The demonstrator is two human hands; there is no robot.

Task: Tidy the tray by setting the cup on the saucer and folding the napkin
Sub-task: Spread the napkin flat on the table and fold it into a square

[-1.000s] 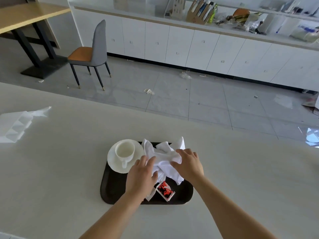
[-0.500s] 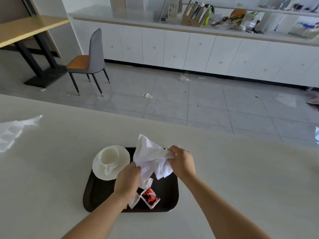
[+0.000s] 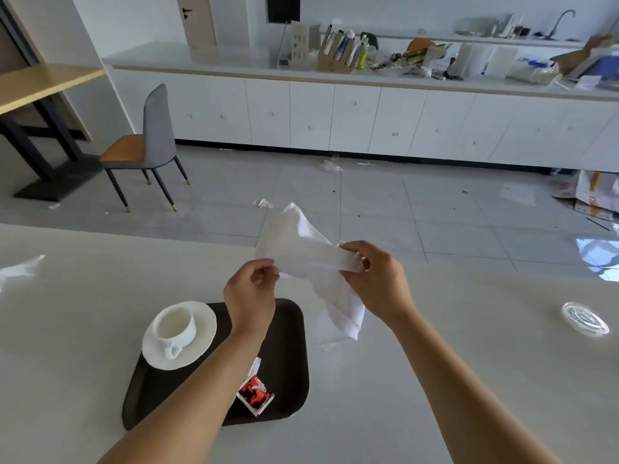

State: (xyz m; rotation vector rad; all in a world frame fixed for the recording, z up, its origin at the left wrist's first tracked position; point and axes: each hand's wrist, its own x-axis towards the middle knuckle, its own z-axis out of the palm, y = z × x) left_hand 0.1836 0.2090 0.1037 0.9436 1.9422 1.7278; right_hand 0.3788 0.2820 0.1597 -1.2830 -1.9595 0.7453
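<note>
Cup (image 3: 174,324) sits on saucer (image 3: 197,343); it's napkin time. Both hands, left hand (image 3: 251,293) and right hand (image 3: 378,283), pinch the white napkin (image 3: 311,259) aloft. Next: find corners, spread it, fold.

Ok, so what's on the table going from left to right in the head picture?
white paper → cup → napkin → glass dish
</note>
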